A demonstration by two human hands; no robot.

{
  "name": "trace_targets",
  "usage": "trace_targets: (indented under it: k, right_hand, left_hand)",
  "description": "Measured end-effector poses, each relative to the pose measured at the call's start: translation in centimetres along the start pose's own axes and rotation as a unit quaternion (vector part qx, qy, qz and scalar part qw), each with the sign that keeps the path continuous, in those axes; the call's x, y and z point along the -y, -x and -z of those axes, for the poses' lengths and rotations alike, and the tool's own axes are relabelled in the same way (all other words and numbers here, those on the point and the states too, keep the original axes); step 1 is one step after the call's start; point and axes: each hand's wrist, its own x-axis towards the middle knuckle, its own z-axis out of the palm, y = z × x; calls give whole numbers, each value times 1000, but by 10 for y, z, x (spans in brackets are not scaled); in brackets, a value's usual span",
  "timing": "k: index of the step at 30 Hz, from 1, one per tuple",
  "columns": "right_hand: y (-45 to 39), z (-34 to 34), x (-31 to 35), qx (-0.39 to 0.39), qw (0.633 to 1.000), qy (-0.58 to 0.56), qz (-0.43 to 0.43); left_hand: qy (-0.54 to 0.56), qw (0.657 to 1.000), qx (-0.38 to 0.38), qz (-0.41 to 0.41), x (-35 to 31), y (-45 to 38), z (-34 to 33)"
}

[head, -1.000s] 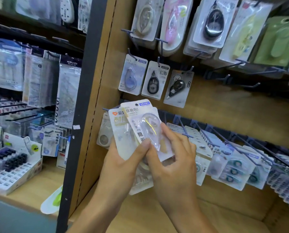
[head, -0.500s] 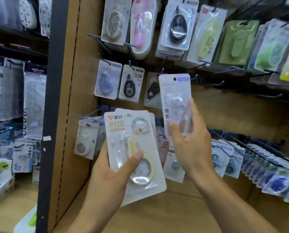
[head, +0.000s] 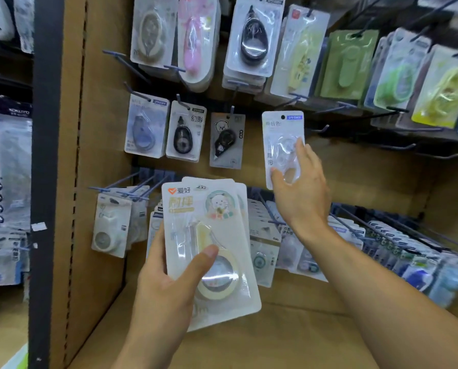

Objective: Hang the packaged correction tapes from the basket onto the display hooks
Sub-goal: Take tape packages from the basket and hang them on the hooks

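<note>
My left hand (head: 166, 286) grips a small stack of large white correction tape packs (head: 209, 235), thumb across the front one, held low in front of the display. My right hand (head: 300, 193) holds a slim clear-blister correction tape pack (head: 281, 134) upright by its lower half, raised to the middle row. Its hang hole sits level with the row of hooks, left of a bare dark hook (head: 321, 129). The basket is out of view.
The brown pegboard holds rows of hanging packs: three small ones (head: 185, 131) left of the raised pack, larger ones (head: 252, 35) above, and a dense lower row (head: 382, 243) at right. A black upright post (head: 44, 182) divides off the neighbouring shelves at left.
My right hand has drawn the slim pack off the stack and carried it up and right to the middle hook row. My left hand keeps the stack, now with a large white pack in front.
</note>
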Motion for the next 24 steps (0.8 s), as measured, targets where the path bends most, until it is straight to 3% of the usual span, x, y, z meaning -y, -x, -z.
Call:
trace_targets:
  k: [9, 24]
  right_hand:
    - [-4, -13, -5, -24, 999, -25, -30]
    - [-103, -82, -13, 91, 986, -98, -105]
  left_hand:
    - [20, 999, -26, 3, -2, -2, 3]
    - [15, 999, -44, 6, 0, -13, 11]
